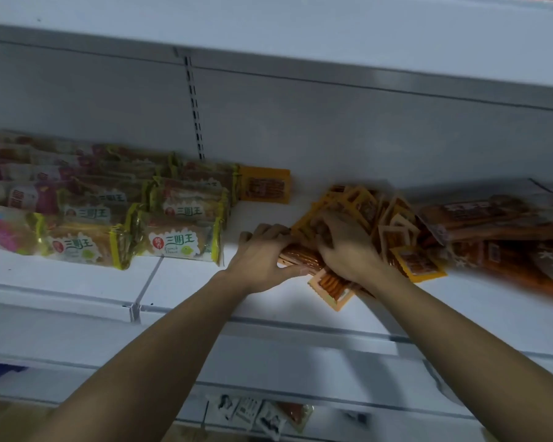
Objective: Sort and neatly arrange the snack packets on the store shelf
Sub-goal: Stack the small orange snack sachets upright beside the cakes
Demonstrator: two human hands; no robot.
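A loose heap of small orange snack packets (pixel 367 215) lies on the white shelf (pixel 186 282), right of middle. My left hand (pixel 262 256) grips a bundle of these orange packets (pixel 300 258) from the left side. My right hand (pixel 345 247) presses on the same bundle from above and the right, fingers curled over it. One orange packet (pixel 331 290) sticks out below my hands. Another yellow-orange packet (pixel 264 185) stands alone against the back wall.
Rows of yellow-trimmed bread packets (pixel 179 240) fill the shelf's left side, with purple-printed ones (pixel 7 231) at the far left. Long orange bags (pixel 505 237) lie at the right. An upper shelf (pixel 300 36) overhangs. A lower shelf holds a few packets (pixel 262 413).
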